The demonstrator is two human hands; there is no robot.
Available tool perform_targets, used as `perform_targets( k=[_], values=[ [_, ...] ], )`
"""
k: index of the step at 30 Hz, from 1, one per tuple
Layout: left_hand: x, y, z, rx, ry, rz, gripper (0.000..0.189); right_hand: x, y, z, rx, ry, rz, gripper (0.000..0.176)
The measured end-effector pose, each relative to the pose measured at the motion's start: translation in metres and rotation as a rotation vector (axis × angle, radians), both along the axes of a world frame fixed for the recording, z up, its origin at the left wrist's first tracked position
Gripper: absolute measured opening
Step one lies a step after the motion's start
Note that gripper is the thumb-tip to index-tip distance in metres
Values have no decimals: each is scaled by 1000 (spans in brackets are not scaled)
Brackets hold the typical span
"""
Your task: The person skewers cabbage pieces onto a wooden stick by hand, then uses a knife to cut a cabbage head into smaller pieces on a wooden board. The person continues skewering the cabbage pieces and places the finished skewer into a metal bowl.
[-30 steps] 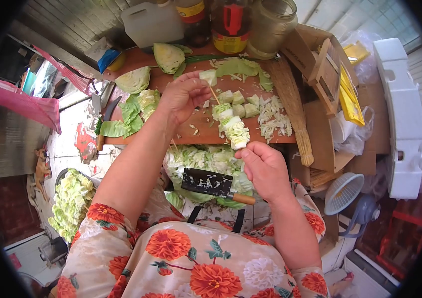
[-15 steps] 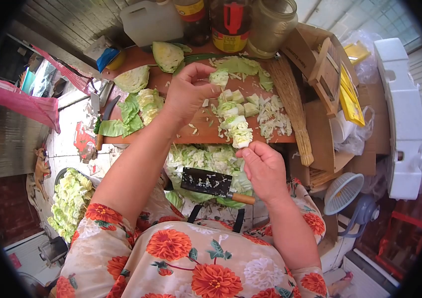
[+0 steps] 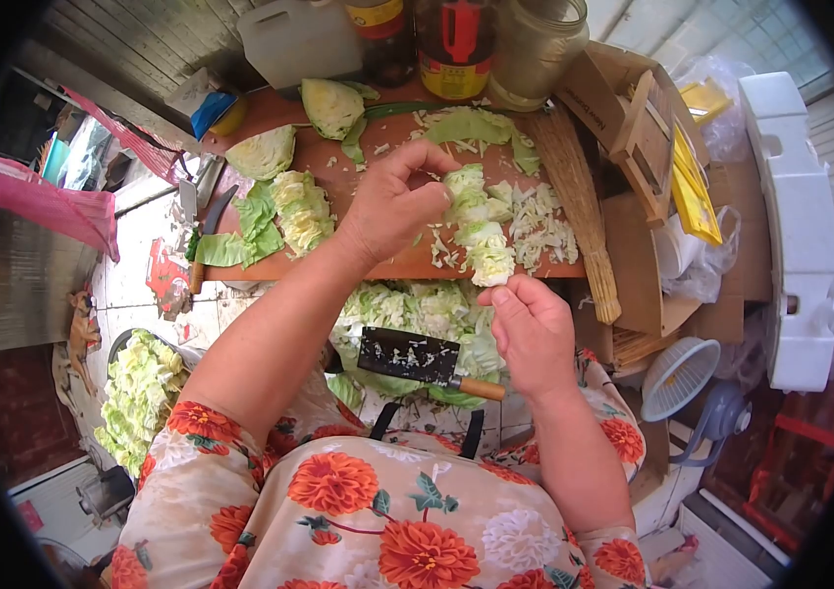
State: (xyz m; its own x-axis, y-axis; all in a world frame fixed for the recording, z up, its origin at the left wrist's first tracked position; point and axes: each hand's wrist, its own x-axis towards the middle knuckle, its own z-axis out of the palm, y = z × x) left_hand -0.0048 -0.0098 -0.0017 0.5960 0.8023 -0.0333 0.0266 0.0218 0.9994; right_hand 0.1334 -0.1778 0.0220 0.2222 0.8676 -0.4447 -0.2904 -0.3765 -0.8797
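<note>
Over the front of the wooden board, a row of pale cabbage pieces lies lined up as if threaded, though no stick shows inside it. My right hand pinches the near end of this row between thumb and forefinger. At the far end, my left hand has thumb and fingers closed against the top cabbage piece. Below the board edge, a black-bladed cleaver with a wooden handle rests on a heap of cut cabbage, its blade dotted with scraps.
Shredded cabbage and a bundle of thin sticks lie on the board's right. Cabbage wedges and another cabbage row are left. Bottles and a glass jar line the back. A cabbage-filled container stands lower left.
My left hand has moved right and toward me, bringing its piece onto the far end of the row. My right hand and the row have shifted slightly right.
</note>
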Motion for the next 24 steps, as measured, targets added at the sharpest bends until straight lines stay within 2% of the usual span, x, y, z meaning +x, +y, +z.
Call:
perform_targets(
  k=[4,6,7,9,12,15,17,19,21,24],
  values=[
    [3,0,-2,-19,-60,56,20,2,7,-1,3,-60,43,19],
    [9,-3,3,-109,-59,257,24,0,7,-3,-6,-66,49,19],
    [10,-1,2,-109,-65,264,24,-1,7,-4,-18,-72,51,19],
    [12,3,-2,-360,-107,375,28,-4,5,-8,-10,-73,58,19],
    [12,8,-11,-441,-4,389,30,-4,6,-8,-8,-65,20,18],
    [12,16,-24,-406,93,384,25,1,8,-2,-5,-41,-104,18],
    [9,27,-54,-342,168,371,25,7,8,0,22,-24,-216,19],
    [10,30,-64,-273,246,353,26,12,7,0,26,-1,-225,19],
    [13,33,-73,-280,416,360,17,14,6,1,24,25,-235,19],
    [21,39,-92,-230,473,359,22,17,3,1,27,8,-211,18]
  ],
)
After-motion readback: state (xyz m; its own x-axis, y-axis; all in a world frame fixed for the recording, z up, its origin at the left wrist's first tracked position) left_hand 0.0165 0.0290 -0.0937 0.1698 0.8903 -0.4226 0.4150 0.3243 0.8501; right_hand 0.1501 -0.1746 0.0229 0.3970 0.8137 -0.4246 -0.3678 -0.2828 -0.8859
